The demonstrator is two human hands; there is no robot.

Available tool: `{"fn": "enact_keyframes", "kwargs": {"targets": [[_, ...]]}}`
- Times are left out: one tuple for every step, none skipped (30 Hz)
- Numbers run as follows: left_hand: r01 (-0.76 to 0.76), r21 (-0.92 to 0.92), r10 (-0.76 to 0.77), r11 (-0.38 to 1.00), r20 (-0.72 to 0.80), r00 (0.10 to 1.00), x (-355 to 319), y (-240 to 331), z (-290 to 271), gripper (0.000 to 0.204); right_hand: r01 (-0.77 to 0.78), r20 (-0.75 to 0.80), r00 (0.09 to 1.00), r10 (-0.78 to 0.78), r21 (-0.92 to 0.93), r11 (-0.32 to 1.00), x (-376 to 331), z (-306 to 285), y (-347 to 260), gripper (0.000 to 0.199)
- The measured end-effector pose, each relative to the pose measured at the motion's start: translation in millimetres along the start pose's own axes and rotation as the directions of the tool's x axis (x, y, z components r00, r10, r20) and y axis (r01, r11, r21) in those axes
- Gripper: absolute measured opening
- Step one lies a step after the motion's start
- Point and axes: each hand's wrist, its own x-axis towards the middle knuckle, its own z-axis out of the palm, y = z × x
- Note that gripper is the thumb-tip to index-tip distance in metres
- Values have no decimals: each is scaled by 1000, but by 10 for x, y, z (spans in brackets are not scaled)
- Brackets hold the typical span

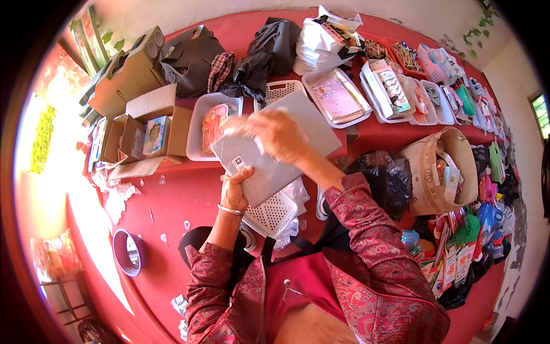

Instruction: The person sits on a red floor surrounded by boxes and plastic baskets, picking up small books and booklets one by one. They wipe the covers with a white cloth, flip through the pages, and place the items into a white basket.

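My left hand (234, 188) grips the lower left edge of a flat grey folder-like thing (275, 178), its thumb lying on the front near a small white sticker. The grey thing is held tilted in front of me, and a wide part of it stretches out to the far right. Over its upper middle is my right hand (278, 135), its fingers smeared by motion. I cannot tell whether they touch the surface or hold anything. Below the grey thing, between my legs, is a white perforated basket (268, 217) beside clear plastic wrapping (295, 198).
An open cardboard box (179, 129) and a clear tub (200, 150) stand on the red ledge ahead. Another tub (360, 119) holds notebooks. At right are a black plastic bag (381, 178), a large paper bag (421, 178) and piled packets. A purple bucket (118, 252) stands left.
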Motion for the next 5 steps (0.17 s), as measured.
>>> {"fn": "enact_keyframes", "kwargs": {"targets": [[-2, -10, 2, 1000, 8, 1000, -9, 12, 14, 38, -67, -88, 994, 63, -46, 997, -42, -11, 195, 26], [2, -19, -2, 1000, -8, 1000, -10, 18, -37, 39, -195, -53, 980, 191, -85, 977, -66, -75, 386, 28], [12, -31, -12, 999, -14, 1000, 13, 20, -91, 39, -293, -124, 952, 279, -117, 949, -108, -178, 569, 34], [15, -45, -16, 999, -26, 1000, 31, 24, -171, 40, -505, -72, 862, 501, -189, 842, -72, -358, 632, 8], [48, -86, -52, 995, -42, 998, 72, 16, -227, 39, -499, -69, 866, 496, -192, 845, -51, -364, 628, 8]]}}
